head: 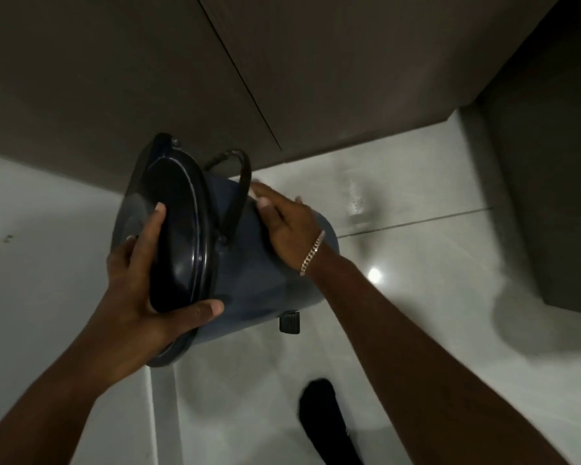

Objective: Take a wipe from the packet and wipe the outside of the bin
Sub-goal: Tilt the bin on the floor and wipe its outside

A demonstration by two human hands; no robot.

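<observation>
A dark blue pedal bin (pixel 249 280) is tipped on its side above the floor, its black lid (pixel 178 229) facing me. My left hand (pixel 141 283) grips the lid end, thumb under the rim and fingers across the lid. My right hand (pixel 282 219) lies flat on the bin's side wall near the black carry handle (pixel 239 196), pressing a white wipe (pixel 253 193) of which only a small edge shows under the fingertips. The black foot pedal (pixel 289 322) sticks out below the bin. The wipe packet is not in view.
Dark brown cabinet doors (pixel 148 78) stand just behind the bin. A dark cabinet side (pixel 557 196) rises at the right. The floor is pale glossy tile (pixel 433 297) with a light glare. My foot in a black sock (pixel 322 417) is at the bottom.
</observation>
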